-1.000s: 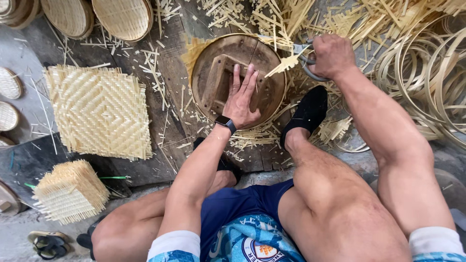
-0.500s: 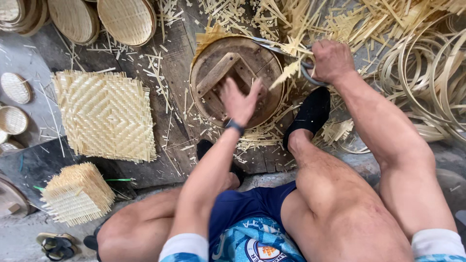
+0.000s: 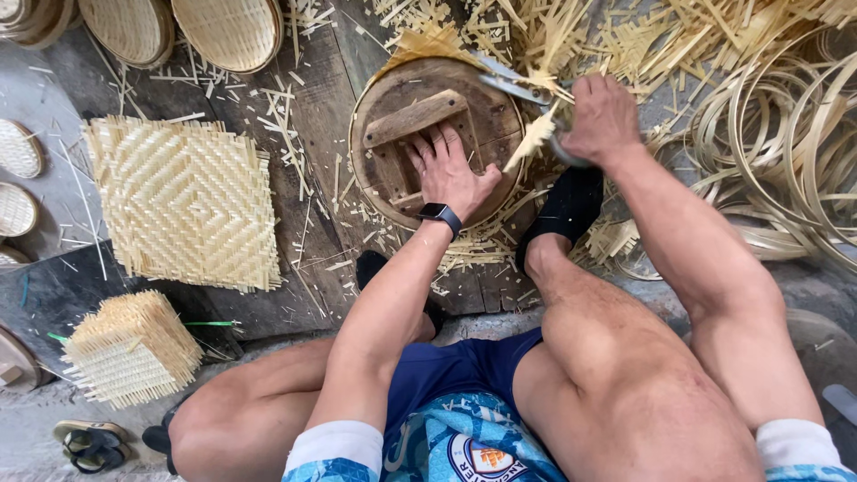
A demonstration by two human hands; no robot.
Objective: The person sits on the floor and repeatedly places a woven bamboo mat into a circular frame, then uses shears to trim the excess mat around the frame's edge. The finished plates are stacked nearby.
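— What do your hands have hold of?

— My left hand (image 3: pixel 449 170) lies flat, fingers spread, pressing on the round wooden form (image 3: pixel 435 143) on the floor in front of me. It grips nothing; the palm just rests on the wood, below the wooden crossbar (image 3: pixel 413 118) fixed across the form. My right hand (image 3: pixel 604 118) is closed around the handles of a pair of shears (image 3: pixel 518 87), whose blades reach over the form's upper right rim.

— Is anything under the form?

— A woven bamboo mat (image 3: pixel 427 45) sticks out at its top edge, and a frayed strip end (image 3: pixel 532 141) shows just beside the shears. Cut strips (image 3: pixel 482 245) lie scattered around the rim and by my black sock (image 3: pixel 566 207).

— What about the baskets?

— Shallow round woven trays (image 3: pixel 228 31) lean stacked at the top left, as far as I can see with nothing in them. A few smaller woven discs (image 3: pixel 16 152) sit at the left edge.

— And the rest?

— A square woven mat (image 3: pixel 183 201) lies flat on the plank floor (image 3: pixel 321 98) to my left, well apart from the form. Nearer my knee sits a smaller boxy woven piece (image 3: pixel 125 348) with loose ends bristling out. Coiled bamboo hoops (image 3: pixel 777 152) pile up on my right, and loose splints (image 3: pixel 678 36) heap beyond the shears.
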